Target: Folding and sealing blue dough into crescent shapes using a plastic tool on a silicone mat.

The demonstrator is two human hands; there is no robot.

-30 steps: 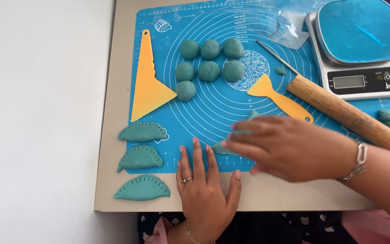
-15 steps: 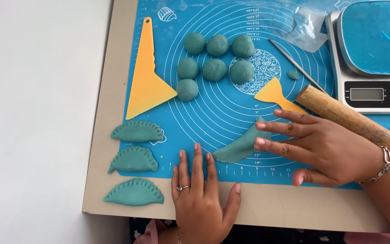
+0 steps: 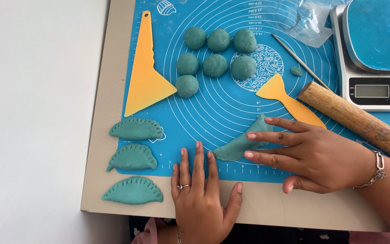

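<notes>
Right hand has slid back, uncovering the folded teal dough half-moon under its flat fingertips. Left hand stays flat and empty just beside it, so shaping continues.

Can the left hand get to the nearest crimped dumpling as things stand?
Probably yes. The left hand lies flat on the mat's near edge, holding nothing, and the nearest crimped dumpling lies just beside it on the board, with nothing between them.

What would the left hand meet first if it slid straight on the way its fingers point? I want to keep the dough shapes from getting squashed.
The left hand points up the blue mat; the folded dough piece lies just right of that line, so probably bare mat first, then the nearest dough ball.
</notes>
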